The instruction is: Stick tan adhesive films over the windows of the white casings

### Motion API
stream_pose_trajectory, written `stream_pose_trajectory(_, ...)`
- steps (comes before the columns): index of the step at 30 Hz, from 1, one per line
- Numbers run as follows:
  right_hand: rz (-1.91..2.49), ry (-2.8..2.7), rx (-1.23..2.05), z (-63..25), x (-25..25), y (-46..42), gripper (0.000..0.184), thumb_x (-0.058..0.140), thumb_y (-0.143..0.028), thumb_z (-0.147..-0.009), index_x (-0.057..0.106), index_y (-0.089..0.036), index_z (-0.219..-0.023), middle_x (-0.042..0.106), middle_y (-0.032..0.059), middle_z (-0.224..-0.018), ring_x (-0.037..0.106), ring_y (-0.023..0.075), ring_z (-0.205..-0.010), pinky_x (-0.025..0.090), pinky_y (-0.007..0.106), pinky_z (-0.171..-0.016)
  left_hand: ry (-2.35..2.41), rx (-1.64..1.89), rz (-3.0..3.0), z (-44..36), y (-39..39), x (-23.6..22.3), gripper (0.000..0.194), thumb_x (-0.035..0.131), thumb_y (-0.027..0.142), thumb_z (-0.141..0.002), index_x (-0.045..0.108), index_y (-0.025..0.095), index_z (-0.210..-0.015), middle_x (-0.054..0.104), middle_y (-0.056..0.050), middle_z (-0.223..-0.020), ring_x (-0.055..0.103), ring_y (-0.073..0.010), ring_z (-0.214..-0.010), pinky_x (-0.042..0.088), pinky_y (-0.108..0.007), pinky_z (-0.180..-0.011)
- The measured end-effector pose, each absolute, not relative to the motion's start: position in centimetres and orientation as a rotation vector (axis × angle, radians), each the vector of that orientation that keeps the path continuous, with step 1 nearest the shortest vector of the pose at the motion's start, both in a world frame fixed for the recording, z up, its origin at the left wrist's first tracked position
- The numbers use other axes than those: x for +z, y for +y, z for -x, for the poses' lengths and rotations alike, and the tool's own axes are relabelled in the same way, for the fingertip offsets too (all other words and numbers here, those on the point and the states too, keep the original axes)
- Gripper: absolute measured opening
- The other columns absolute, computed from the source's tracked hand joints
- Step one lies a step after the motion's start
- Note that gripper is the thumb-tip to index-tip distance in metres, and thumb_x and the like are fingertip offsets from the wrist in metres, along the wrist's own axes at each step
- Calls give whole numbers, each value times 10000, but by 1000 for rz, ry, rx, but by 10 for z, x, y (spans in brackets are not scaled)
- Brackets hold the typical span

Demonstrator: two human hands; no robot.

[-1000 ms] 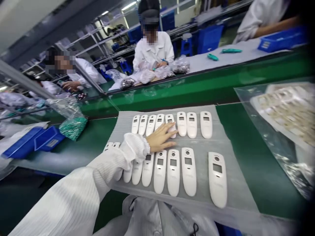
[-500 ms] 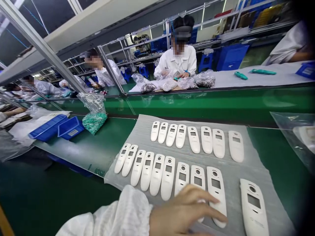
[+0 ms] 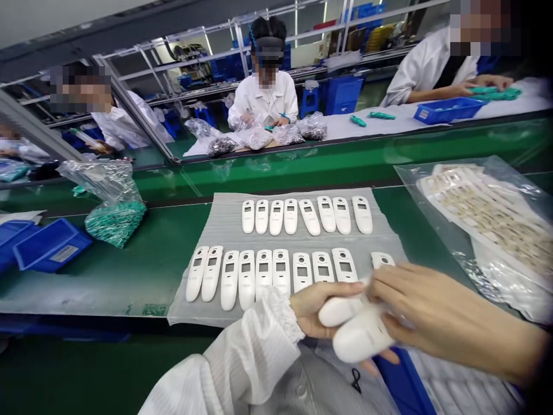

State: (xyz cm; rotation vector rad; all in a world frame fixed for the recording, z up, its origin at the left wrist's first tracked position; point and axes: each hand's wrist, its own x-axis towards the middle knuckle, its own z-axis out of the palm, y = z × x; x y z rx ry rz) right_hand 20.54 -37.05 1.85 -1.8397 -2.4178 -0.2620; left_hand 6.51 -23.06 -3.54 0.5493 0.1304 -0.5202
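Your left hand [image 3: 313, 305] has drawn back from over the front row since half a second ago, and your right hand [image 3: 406, 294] has come into view to meet it. Your left cradles two white casings [image 3: 360, 337], thumb along the top, fingertips showing beneath; your right curls over their far ends, blurred, its exact grip hard to tell. Both pieces sit between your hands, tilted and overlapping, above the near edge of the grey sheet [image 3: 311, 241]. Before you, a back row [image 3: 276, 217] of eight and a front row [image 3: 229, 280] of ten lie flat on it, your right hand partly covering the rightmost and your left hand and sleeve hiding the lower ends of several others. On the green worktop [image 3: 164, 271], a bag of green pieces [image 3: 116, 222] and a blue bin [image 3: 52, 248] stand left; a clear bag [image 3: 484, 213] lies right. Across the line, a white-coated person [image 3: 270, 101] works behind small bags.
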Motion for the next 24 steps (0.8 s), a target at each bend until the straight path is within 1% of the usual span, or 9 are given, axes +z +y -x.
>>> stream_pose_trajectory(3,1773,-2557,-195,-195,32,-338,82,556,-127,-753,541,-207,-759,558,9,-737,529,205,-692,389,347,-621,143,-377,-628,-47,-222,-31,470,771,288,-651,640,95,-1059,618,-131,-1046,655,-278,-870,551,-391,-666)
stream_pose_trajectory(6,1743,-2460,-175,-193,43,-316,90,598,-165,-791,602,-194,-876,600,29,-818,560,214,-760,422,351,-665,195,-173,-672,-32,-217,-22,394,730,103,-678,626,107,-1058,645,-140,-1040,673,-294,-897,581,-379,-639)
stream_pose_trajectory(9,1798,-1993,-52,-196,45,-308,346,663,-318,-792,569,-198,-1103,606,72,-1064,573,247,-960,462,377,-789,235,45,-696,-22,-215,-7,409,677,95,-761,587,141,-1157,651,-137,-1098,670,-304,-964,593,-387,-705)
stream_pose_trajectory(11,1804,-1581,146,-196,43,-308,486,659,-453,-787,519,-223,-1192,571,78,-1196,556,254,-1056,473,380,-844,242,167,-716,-17,-215,3,461,648,108,-803,539,184,-1244,641,-123,-1158,661,-305,-1002,590,-387,-744)
stream_pose_trajectory(15,1569,-1076,790,-182,39,-307,457,563,-548,-837,550,-267,-1197,588,53,-1239,561,248,-1102,497,376,-875,224,378,-766,-14,-215,21,529,625,97,-816,485,195,-1317,665,-112,-1126,663,-276,-999,579,-352,-765)
stream_pose_trajectory(17,1378,-1006,1073,-171,39,-305,430,545,-529,-860,573,-276,-1207,618,49,-1207,587,240,-1068,506,371,-863,212,432,-806,-14,-217,27,560,652,107,-792,486,184,-1321,682,-109,-1083,674,-266,-959,573,-321,-736)
stream_pose_trajectory(19,1255,-956,1222,-161,39,-301,426,571,-509,-852,594,-277,-1208,670,45,-1089,635,218,-940,527,335,-775,200,414,-821,-15,-218,31,607,699,117,-744,497,184,-1313,692,-100,-1053,683,-263,-926,564,-308,-725)
stream_pose_trajectory(22,1230,-821,1269,-153,38,-295,416,661,-486,-788,651,-264,-1139,700,24,-827,634,169,-686,491,240,-533,161,320,-770,-16,-217,35,684,746,70,-650,519,191,-1284,696,-84,-1046,681,-264,-939,553,-310,-755)
stream_pose_trajectory(24,1218,-722,1267,-150,38,-291,354,703,-446,-757,690,-265,-1061,700,15,-784,614,149,-628,455,208,-456,150,275,-724,-16,-214,35,685,734,15,-604,548,178,-1242,695,-81,-1053,673,-266,-961,546,-316,-781)
